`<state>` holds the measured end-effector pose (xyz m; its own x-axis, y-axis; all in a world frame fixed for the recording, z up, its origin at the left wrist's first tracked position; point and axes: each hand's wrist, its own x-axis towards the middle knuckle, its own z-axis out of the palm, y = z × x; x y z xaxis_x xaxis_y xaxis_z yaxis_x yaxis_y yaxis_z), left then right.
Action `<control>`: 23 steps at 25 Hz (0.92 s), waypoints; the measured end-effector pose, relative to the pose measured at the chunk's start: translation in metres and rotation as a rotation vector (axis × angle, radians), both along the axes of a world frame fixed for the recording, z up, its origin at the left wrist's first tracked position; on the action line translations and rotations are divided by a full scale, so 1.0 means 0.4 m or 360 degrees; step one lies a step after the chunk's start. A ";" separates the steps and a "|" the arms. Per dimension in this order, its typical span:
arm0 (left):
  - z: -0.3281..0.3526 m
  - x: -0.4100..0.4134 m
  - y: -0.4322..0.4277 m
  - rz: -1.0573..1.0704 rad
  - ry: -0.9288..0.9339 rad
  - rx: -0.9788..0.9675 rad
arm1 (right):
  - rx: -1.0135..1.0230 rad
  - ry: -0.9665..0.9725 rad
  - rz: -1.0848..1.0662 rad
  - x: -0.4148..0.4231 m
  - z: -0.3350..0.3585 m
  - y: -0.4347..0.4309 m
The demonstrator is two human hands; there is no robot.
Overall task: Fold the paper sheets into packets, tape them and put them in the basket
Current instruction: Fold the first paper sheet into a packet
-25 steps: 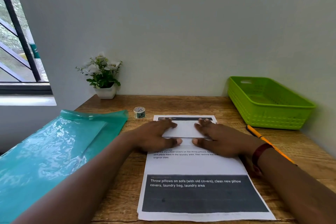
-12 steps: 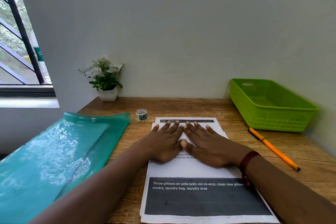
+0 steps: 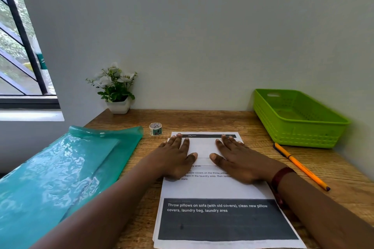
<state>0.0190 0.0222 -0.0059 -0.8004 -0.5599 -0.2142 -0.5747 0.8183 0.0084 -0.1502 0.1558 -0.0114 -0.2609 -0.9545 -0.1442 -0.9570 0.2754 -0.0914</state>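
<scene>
Two hands (image 3: 175, 159) (image 3: 239, 162) slid apart, pressing one folded sheet (image 3: 202, 147).

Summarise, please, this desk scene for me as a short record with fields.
folded sheet: atop printed paper stack, far end
left hand: flat, pressing folded sheet
right hand: flat, pressing folded sheet
tape roll: left of stack's far corner
green basket: back right, against wall
orange pen: between basket and right arm
teal folder: left side
</scene>
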 end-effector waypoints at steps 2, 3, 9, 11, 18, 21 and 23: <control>0.001 0.000 0.003 0.0000 0.0003 -0.0005 | 0.0008 -0.0001 0.0001 0.001 0.000 -0.001; 0.000 0.001 0.004 0.0002 0.0007 -0.0008 | 0.0010 0.0005 0.0000 0.000 0.000 -0.002; 0.001 0.001 0.006 0.0014 0.0013 -0.0009 | 0.0021 0.0030 0.0008 0.004 0.001 -0.002; 0.001 0.000 0.005 0.0008 0.0006 -0.0014 | 0.0023 0.0026 0.0006 0.005 0.002 0.000; -0.004 -0.003 0.000 0.0003 0.0008 -0.0017 | -0.0012 0.0020 0.0008 0.006 0.001 -0.002; -0.001 -0.002 0.001 -0.0001 0.0026 -0.0040 | -0.0098 -0.0010 0.0011 0.010 0.002 -0.004; 0.006 -0.002 0.001 0.0001 0.0071 -0.0054 | -0.0187 -0.0024 0.0030 0.019 0.006 -0.006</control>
